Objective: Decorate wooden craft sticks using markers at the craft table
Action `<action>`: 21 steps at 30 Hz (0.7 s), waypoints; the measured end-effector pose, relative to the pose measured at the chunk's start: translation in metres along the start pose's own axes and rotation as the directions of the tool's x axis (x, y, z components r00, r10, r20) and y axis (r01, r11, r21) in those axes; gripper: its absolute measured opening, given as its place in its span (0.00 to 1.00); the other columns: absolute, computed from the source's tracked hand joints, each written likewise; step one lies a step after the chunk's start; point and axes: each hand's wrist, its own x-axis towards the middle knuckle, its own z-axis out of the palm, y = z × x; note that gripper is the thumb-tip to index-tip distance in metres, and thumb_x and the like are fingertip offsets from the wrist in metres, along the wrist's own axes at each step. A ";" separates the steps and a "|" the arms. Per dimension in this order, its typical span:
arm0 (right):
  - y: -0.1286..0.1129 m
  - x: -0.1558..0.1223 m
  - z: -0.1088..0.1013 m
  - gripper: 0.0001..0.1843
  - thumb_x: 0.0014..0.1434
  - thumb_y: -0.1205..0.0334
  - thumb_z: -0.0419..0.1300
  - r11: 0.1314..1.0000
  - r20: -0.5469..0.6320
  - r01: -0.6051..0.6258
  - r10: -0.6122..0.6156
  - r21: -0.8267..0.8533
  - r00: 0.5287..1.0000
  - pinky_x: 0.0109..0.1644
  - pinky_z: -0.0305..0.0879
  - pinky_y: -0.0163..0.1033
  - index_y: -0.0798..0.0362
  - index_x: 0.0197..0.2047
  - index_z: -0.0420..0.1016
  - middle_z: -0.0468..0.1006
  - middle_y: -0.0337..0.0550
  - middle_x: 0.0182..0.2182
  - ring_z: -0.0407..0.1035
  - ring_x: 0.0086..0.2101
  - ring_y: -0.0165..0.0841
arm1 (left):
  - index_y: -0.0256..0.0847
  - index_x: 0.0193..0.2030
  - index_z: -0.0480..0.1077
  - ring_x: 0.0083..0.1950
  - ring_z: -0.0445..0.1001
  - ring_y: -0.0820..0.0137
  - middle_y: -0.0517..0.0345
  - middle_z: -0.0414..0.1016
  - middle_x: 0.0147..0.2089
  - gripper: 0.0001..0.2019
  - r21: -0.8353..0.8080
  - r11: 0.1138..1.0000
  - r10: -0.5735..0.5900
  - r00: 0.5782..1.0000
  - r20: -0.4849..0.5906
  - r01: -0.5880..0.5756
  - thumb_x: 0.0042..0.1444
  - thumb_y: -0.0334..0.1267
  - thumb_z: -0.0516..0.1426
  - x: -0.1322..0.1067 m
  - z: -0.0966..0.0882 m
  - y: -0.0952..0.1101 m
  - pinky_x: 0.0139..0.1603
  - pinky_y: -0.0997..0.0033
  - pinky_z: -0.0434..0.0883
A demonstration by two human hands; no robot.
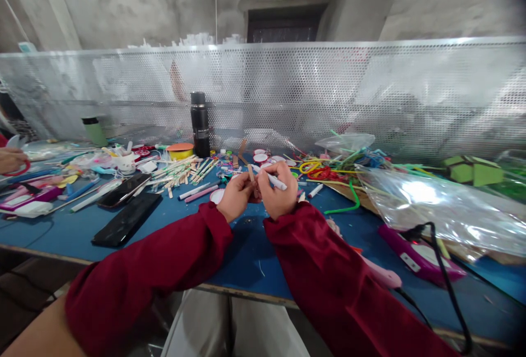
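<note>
My left hand (235, 198) is closed around a small wooden craft stick (250, 173), which pokes up between its fingers. Close beside it, my right hand (280, 192) grips a white marker pen (278, 182), slanted toward the stick. The pen's tip and the lower part of the stick are hidden by my fingers. Left of my hands lie a pink marker (201, 193) and a white marker (193, 191); another marker (315, 191) is to the right. A pile of patterned craft sticks (181, 171) spreads farther left.
A black bottle (200, 126) stands before the perforated metal screen (329, 88). Two dark phones (126, 220) lie at left, beyond them a person's hand (11, 160) with red-handled scissors. At right are a plastic bag (435, 209), a purple power strip (423, 258) and a pink tool (382, 273).
</note>
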 end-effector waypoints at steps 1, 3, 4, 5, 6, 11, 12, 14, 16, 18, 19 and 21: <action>-0.001 0.000 0.000 0.04 0.57 0.62 0.57 1.000 -0.001 0.003 -0.003 0.001 1.000 0.36 0.64 0.41 0.49 0.30 0.67 0.74 0.39 0.28 0.69 0.33 0.35 | 0.40 0.39 0.68 0.29 0.74 0.71 0.59 0.76 0.31 0.11 -0.003 1.000 -0.001 1.000 0.004 0.001 0.53 0.43 0.62 0.000 0.000 0.000 0.32 0.70 0.75; -0.002 -0.001 -0.001 0.04 0.58 0.62 0.57 1.000 -0.006 0.012 -0.012 0.002 1.000 0.36 0.64 0.41 0.49 0.31 0.67 0.74 0.39 0.28 0.69 0.33 0.35 | 0.40 0.39 0.68 0.29 0.74 0.71 0.59 0.76 0.32 0.12 -0.013 1.000 -0.011 1.000 0.009 0.012 0.53 0.44 0.62 0.001 -0.001 -0.001 0.32 0.70 0.75; -0.003 -0.001 -0.001 0.04 0.58 0.61 0.57 1.000 -0.008 0.016 -0.016 0.002 1.000 0.36 0.64 0.41 0.49 0.31 0.67 0.74 0.39 0.28 0.69 0.33 0.35 | 0.40 0.39 0.68 0.30 0.74 0.71 0.59 0.76 0.33 0.13 -0.017 1.000 -0.015 1.000 0.010 0.015 0.53 0.45 0.62 0.001 -0.001 -0.002 0.32 0.71 0.74; -0.004 -0.002 -0.001 0.05 0.58 0.61 0.57 1.000 -0.007 0.022 -0.022 0.002 1.000 0.36 0.64 0.41 0.49 0.31 0.67 0.74 0.39 0.28 0.69 0.33 0.35 | 0.40 0.39 0.68 0.30 0.74 0.71 0.59 0.76 0.33 0.13 -0.020 1.000 -0.014 1.000 0.009 0.014 0.53 0.45 0.62 0.001 -0.001 -0.002 0.32 0.71 0.74; -0.004 -0.002 -0.001 0.05 0.58 0.61 0.57 1.000 -0.002 0.027 -0.027 0.002 1.000 0.36 0.64 0.41 0.49 0.30 0.67 0.74 0.39 0.28 0.69 0.33 0.35 | 0.40 0.39 0.68 0.29 0.74 0.72 0.60 0.76 0.33 0.13 -0.021 1.000 -0.010 1.000 0.007 0.010 0.53 0.46 0.62 0.001 -0.001 -0.002 0.31 0.72 0.73; -0.003 -0.002 0.000 0.04 0.58 0.61 0.57 0.999 0.027 0.039 -0.039 -0.008 0.999 0.36 0.64 0.42 0.49 0.31 0.67 0.74 0.39 0.28 0.69 0.33 0.35 | 0.39 0.37 0.68 0.28 0.72 0.73 0.61 0.74 0.31 0.13 -0.005 1.000 -0.007 1.000 -0.005 0.007 0.52 0.45 0.62 -0.001 0.002 0.003 0.29 0.75 0.70; -0.002 -0.002 0.000 0.05 0.58 0.61 0.57 0.999 0.030 0.038 -0.038 -0.010 0.999 0.36 0.64 0.42 0.49 0.31 0.67 0.74 0.39 0.28 0.69 0.33 0.35 | 0.39 0.38 0.68 0.28 0.72 0.73 0.61 0.74 0.31 0.13 0.000 1.000 -0.011 1.000 -0.009 0.011 0.52 0.45 0.62 -0.001 0.003 0.004 0.30 0.74 0.70; -0.002 -0.002 -0.001 0.05 0.58 0.60 0.57 0.999 0.036 0.038 -0.038 -0.013 0.999 0.36 0.64 0.42 0.48 0.31 0.67 0.74 0.39 0.28 0.69 0.33 0.36 | 0.40 0.38 0.68 0.29 0.72 0.73 0.61 0.74 0.31 0.13 0.009 1.000 -0.014 1.000 -0.013 0.014 0.52 0.45 0.62 -0.002 0.003 0.005 0.30 0.74 0.70; -0.002 -0.002 -0.001 0.05 0.58 0.60 0.57 0.999 0.036 0.037 -0.036 -0.016 0.999 0.36 0.63 0.42 0.48 0.31 0.67 0.74 0.39 0.28 0.68 0.33 0.35 | 0.40 0.39 0.69 0.29 0.72 0.72 0.60 0.75 0.32 0.13 0.012 1.000 -0.013 1.000 -0.009 0.013 0.52 0.44 0.62 -0.002 0.003 0.005 0.31 0.73 0.71; -0.002 -0.001 -0.001 0.05 0.58 0.60 0.57 0.999 0.032 0.038 -0.038 -0.021 0.999 0.36 0.63 0.42 0.48 0.30 0.67 0.73 0.39 0.28 0.68 0.33 0.35 | 0.40 0.40 0.69 0.30 0.73 0.72 0.60 0.76 0.33 0.12 0.010 1.000 -0.014 1.000 -0.002 0.014 0.53 0.44 0.62 -0.002 0.003 0.004 0.31 0.73 0.71; -0.002 -0.001 -0.001 0.05 0.58 0.61 0.57 0.999 0.028 0.040 -0.039 -0.024 0.999 0.36 0.63 0.42 0.48 0.30 0.67 0.73 0.39 0.28 0.68 0.33 0.35 | 0.40 0.40 0.69 0.30 0.73 0.71 0.59 0.76 0.33 0.12 0.007 1.000 -0.016 1.000 0.001 0.016 0.53 0.44 0.62 -0.002 0.003 0.004 0.31 0.73 0.71; -0.002 -0.001 -0.001 0.05 0.58 0.61 0.57 0.999 0.020 0.041 -0.040 -0.028 0.999 0.36 0.62 0.41 0.49 0.30 0.66 0.73 0.39 0.27 0.68 0.32 0.35 | 0.40 0.41 0.69 0.31 0.74 0.71 0.59 0.76 0.34 0.12 0.002 1.000 -0.021 1.000 0.005 0.021 0.53 0.44 0.61 -0.002 0.002 0.004 0.32 0.72 0.72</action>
